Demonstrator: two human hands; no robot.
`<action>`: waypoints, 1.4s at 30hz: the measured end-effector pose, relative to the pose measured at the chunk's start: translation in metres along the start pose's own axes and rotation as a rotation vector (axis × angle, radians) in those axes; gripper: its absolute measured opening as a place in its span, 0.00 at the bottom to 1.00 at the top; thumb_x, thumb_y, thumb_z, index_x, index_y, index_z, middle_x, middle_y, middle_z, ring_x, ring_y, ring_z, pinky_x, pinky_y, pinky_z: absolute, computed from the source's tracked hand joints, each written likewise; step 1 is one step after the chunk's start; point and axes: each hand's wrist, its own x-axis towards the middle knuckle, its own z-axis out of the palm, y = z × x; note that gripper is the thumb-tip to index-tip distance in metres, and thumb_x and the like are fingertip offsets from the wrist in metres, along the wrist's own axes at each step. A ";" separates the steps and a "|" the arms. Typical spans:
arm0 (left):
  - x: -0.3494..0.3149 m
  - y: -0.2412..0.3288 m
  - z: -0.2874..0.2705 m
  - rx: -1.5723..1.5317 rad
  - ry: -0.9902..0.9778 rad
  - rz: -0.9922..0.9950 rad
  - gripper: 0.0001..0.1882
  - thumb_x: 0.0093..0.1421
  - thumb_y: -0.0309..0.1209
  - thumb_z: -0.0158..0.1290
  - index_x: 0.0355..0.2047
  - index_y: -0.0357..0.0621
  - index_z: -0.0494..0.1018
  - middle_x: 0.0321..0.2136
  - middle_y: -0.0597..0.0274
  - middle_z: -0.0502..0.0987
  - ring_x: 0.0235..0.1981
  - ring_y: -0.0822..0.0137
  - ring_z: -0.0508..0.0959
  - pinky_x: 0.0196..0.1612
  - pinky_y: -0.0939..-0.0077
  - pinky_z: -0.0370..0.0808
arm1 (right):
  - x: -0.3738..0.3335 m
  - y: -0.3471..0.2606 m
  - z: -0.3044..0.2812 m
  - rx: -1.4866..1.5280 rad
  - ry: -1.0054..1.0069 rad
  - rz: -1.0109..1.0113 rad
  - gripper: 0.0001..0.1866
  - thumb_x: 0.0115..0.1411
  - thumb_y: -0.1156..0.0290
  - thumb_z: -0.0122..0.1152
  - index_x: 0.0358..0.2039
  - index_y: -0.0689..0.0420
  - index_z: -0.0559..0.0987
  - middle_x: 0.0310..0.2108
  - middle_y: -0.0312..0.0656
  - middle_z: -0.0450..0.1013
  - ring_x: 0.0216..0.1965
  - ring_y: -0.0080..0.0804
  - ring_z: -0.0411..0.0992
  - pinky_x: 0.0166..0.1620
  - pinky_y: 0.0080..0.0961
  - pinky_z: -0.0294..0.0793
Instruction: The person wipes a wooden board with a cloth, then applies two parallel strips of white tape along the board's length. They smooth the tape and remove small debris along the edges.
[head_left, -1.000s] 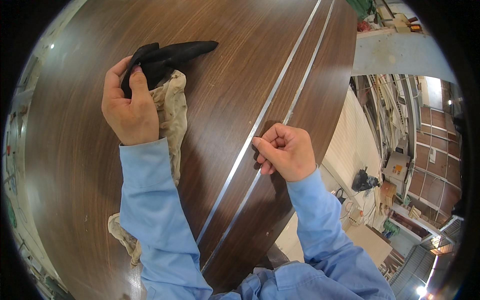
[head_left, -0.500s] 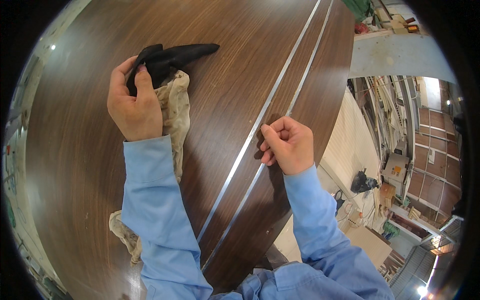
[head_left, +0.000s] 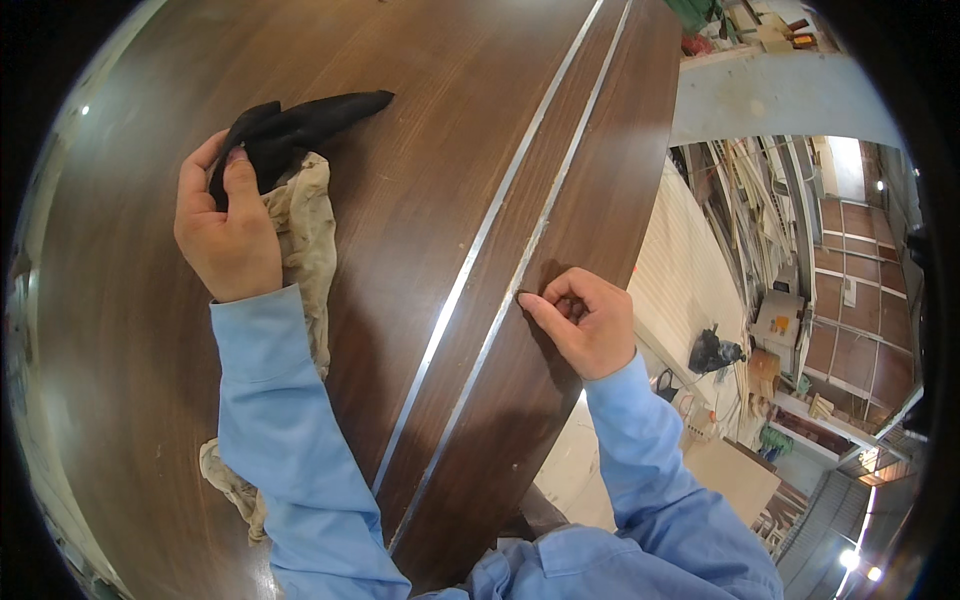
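Long, creased light-blue sleeves point(head_left: 285, 420)

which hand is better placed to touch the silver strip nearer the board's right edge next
Likely the right hand: its fingertips are close beside that silver strip, though whether they pinch anything is unclear. The left hand is farther away and holds the black cloth.

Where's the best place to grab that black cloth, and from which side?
Probably the narrow pointed tail of the black cloth, coming from the right. It juts out to the right with nothing covering it, while the left hand pinches the cloth's other end and the cream cloth crowds the lower side.
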 end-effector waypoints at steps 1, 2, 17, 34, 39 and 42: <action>0.000 0.000 0.000 0.006 -0.002 0.001 0.10 0.68 0.27 0.53 0.46 0.35 0.78 0.40 0.58 0.83 0.42 0.68 0.81 0.49 0.75 0.76 | 0.001 -0.001 0.002 0.015 -0.010 0.008 0.14 0.55 0.70 0.75 0.23 0.62 0.77 0.20 0.40 0.73 0.19 0.23 0.67 0.24 0.23 0.69; 0.000 -0.001 0.000 0.017 0.000 0.002 0.11 0.68 0.27 0.53 0.46 0.35 0.78 0.40 0.58 0.83 0.42 0.68 0.81 0.49 0.75 0.76 | 0.003 -0.003 0.001 0.010 -0.053 0.047 0.14 0.55 0.70 0.75 0.23 0.62 0.77 0.19 0.40 0.73 0.19 0.22 0.68 0.24 0.23 0.69; 0.001 -0.003 -0.001 0.012 -0.006 -0.023 0.12 0.68 0.28 0.53 0.47 0.34 0.78 0.41 0.57 0.82 0.44 0.68 0.80 0.52 0.74 0.75 | 0.010 -0.006 0.007 0.182 -0.028 0.154 0.13 0.61 0.72 0.69 0.23 0.63 0.79 0.17 0.33 0.72 0.16 0.14 0.67 0.18 0.15 0.65; 0.000 -0.001 -0.002 -0.004 -0.012 -0.009 0.12 0.68 0.27 0.52 0.47 0.34 0.78 0.41 0.57 0.82 0.44 0.68 0.79 0.51 0.74 0.74 | 0.037 -0.005 -0.004 0.222 -0.037 0.228 0.13 0.62 0.70 0.70 0.24 0.63 0.78 0.17 0.33 0.72 0.16 0.15 0.68 0.18 0.16 0.65; 0.001 -0.001 -0.001 0.009 -0.016 -0.002 0.12 0.68 0.27 0.52 0.47 0.34 0.78 0.42 0.57 0.81 0.44 0.68 0.79 0.52 0.74 0.74 | 0.046 -0.007 -0.007 0.218 0.013 0.257 0.13 0.62 0.71 0.69 0.24 0.62 0.78 0.17 0.32 0.71 0.16 0.14 0.67 0.18 0.14 0.64; 0.001 -0.001 -0.001 0.004 -0.015 -0.015 0.12 0.68 0.27 0.52 0.47 0.34 0.78 0.42 0.57 0.81 0.45 0.68 0.79 0.53 0.74 0.74 | 0.044 -0.006 -0.007 0.212 0.000 0.244 0.14 0.62 0.70 0.70 0.23 0.63 0.78 0.17 0.33 0.72 0.16 0.16 0.68 0.18 0.16 0.65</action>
